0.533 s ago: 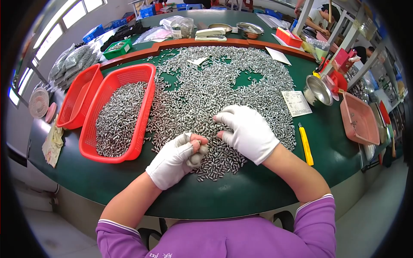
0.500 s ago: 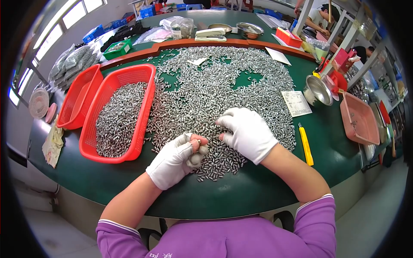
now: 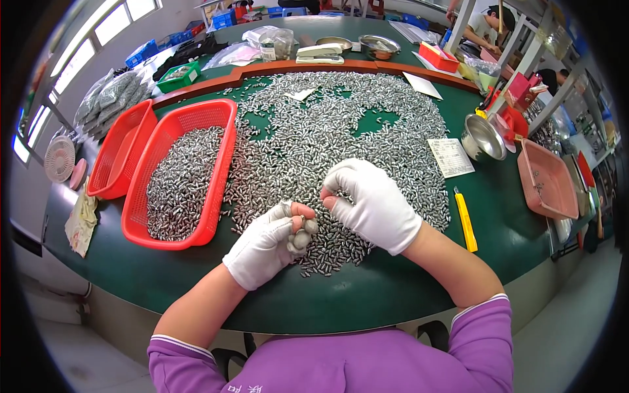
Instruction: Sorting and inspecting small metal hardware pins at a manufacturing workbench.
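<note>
A wide layer of small, silvery, bullet-shaped metal pieces (image 3: pixel 301 157) covers the middle of the green table. Over its near edge my left hand (image 3: pixel 262 245), in a white glove with bare fingertips, is curled closed, palm turned up. Whatever lies inside those fingers is too small to make out. Just right of it, above the pieces, my right hand (image 3: pixel 377 206) wears a similar glove. Its thumb and forefinger are pinched together, and the tips hide anything between them. Left of both hands stands a red perforated basket (image 3: pixel 230 144), holding a heap of the same pieces (image 3: pixel 180 190).
A second red basket (image 3: pixel 121 150) leans beside the first. On the right lie a yellow utility knife (image 3: pixel 466 219), a printed paper slip (image 3: pixel 451 157), a steel bowl (image 3: pixel 483 137) and a pink tray (image 3: pixel 547 180). A brown wooden rail (image 3: pixel 367 66) borders the far side.
My right hand has shifted slightly left, and its thumb and forefinger have come together from a spread position. My left hand has hardly moved.
</note>
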### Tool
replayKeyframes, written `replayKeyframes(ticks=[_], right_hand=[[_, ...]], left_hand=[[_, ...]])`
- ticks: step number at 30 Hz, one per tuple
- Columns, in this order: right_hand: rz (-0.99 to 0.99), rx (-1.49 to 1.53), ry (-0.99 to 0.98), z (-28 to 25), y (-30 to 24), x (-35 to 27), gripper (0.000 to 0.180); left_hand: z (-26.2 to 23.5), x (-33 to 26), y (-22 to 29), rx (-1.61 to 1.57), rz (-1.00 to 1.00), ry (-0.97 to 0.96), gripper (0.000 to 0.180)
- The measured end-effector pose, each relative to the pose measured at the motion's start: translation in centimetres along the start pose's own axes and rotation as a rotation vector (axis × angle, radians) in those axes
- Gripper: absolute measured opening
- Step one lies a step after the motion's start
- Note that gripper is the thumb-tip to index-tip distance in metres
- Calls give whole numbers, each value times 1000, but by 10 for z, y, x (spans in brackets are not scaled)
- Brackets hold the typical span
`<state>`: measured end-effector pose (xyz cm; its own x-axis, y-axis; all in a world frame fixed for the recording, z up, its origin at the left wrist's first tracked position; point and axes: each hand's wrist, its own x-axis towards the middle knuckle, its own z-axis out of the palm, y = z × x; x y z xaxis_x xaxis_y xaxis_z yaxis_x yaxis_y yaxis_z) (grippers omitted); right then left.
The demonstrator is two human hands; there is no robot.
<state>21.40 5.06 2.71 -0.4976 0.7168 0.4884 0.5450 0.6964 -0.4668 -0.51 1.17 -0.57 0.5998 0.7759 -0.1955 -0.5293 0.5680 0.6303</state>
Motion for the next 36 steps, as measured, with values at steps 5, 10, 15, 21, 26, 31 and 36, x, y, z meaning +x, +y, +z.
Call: replayKeyframes(ticks=[5, 10, 15, 21, 26, 31, 36], right_hand=[[49, 236, 4, 1, -2, -2, 10], [200, 347, -82, 2, -8, -3, 9], [119, 402, -85, 5, -16, -6, 9], [93, 431, -57, 7, -16, -9, 13], [79, 88, -44, -6, -9, -1, 24], [103, -332, -212, 6, 21, -9, 17], [59, -348, -177, 9, 17, -9, 8]], left_hand=[[-3, 1, -2, 2, -17, 4, 27], [-1, 0, -1, 27, 14, -25, 31], [6, -1, -3, 17, -6, -32, 32], [15, -4, -1, 119, -6, 77, 23], [9, -3, -3, 130, 43, 87, 18], [5, -1, -2, 65, 50, 64, 18], [5, -1, -2, 64, 45, 46, 19]])
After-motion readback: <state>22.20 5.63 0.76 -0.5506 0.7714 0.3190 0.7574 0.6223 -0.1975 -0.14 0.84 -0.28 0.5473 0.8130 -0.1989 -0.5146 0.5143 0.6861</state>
